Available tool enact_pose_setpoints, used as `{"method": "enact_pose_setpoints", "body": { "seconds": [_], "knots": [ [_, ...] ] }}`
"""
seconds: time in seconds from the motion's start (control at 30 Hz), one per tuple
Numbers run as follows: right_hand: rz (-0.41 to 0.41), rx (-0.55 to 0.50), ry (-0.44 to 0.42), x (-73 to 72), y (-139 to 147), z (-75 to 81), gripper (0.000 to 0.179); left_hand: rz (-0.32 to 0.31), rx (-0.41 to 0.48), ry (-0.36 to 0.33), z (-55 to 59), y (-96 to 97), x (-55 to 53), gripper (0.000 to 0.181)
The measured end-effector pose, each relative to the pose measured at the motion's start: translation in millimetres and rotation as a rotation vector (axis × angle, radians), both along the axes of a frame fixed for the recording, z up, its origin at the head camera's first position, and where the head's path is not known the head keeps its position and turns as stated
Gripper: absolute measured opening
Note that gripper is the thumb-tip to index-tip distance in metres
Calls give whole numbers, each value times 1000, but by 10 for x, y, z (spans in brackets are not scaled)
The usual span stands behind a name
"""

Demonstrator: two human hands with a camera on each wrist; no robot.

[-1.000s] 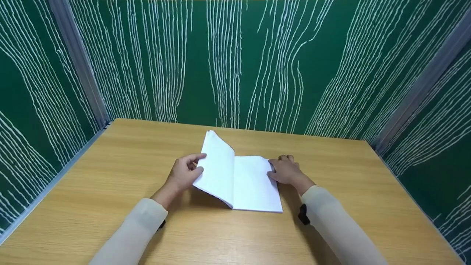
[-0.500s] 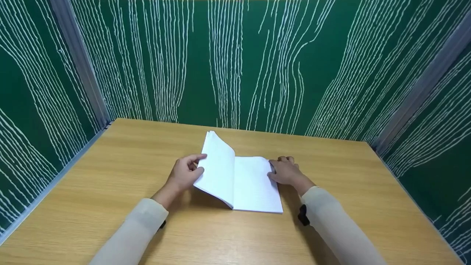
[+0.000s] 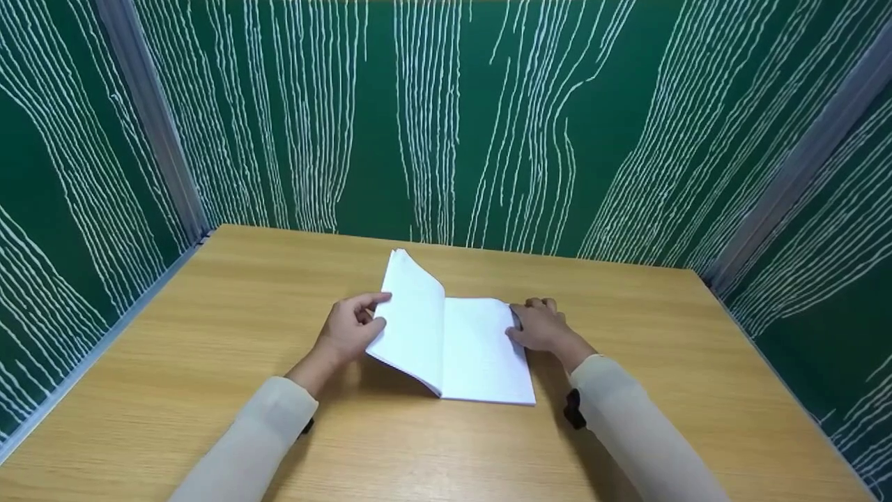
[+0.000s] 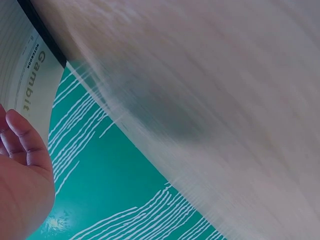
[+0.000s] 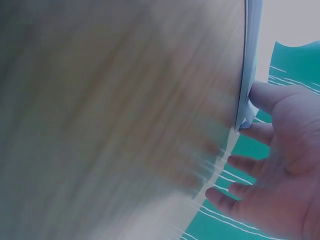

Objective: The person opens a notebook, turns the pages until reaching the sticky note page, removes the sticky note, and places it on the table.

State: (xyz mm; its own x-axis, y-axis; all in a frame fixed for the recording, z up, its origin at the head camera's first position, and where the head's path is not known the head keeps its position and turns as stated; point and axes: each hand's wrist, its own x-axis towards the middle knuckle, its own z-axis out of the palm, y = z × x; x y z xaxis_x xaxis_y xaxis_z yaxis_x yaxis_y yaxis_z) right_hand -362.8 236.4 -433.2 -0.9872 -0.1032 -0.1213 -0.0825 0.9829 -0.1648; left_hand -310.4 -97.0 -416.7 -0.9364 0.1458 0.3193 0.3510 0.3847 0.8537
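Observation:
A notebook with white pages (image 3: 481, 352) lies spread on the wooden table in the head view. Its left part is raised at a slant, while the right part lies flat. My left hand (image 3: 348, 326) pinches the raised part at its outer edge, thumb on the page side. My right hand (image 3: 542, 326) grips the right edge near the far corner, where the page bends slightly. In the left wrist view the notebook's outer cover (image 4: 30, 75) shows the word "Gambit". From the right wrist, the thumb and index finger of the right hand (image 5: 285, 155) meet the notebook's edge (image 5: 248, 65).
The wooden table (image 3: 279, 265) surrounds the notebook on every side. Green walls with white wavy lines (image 3: 376, 139) stand behind the table and at both sides. Grey posts (image 3: 150, 118) mark the corners. Light sleeves (image 3: 258, 425) cover both forearms.

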Motion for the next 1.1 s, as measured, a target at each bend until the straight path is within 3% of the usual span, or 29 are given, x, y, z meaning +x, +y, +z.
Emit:
{"method": "enact_pose_setpoints", "body": {
  "seconds": [0.33, 0.7, 0.77, 0.97, 1.1],
  "knots": [
    [2, -9, 14, -11, -31, 22, 56, -6, 2, 0, 18, -9, 8, 34],
    [45, -79, 213, -9, -26, 20, 45, -2, -3, 4, 17, 3, 16, 34],
    [43, -105, 200, -15, -32, 31, 43, 9, -11, 1, 16, 5, 18, 34],
    [-49, -261, 57, -19, -51, 62, 50, 13, -11, -21, 9, 8, 17, 34],
    [-53, -314, 54, -8, -28, 74, 56, 10, -11, -23, 18, 13, 22, 34]
  ]
}}
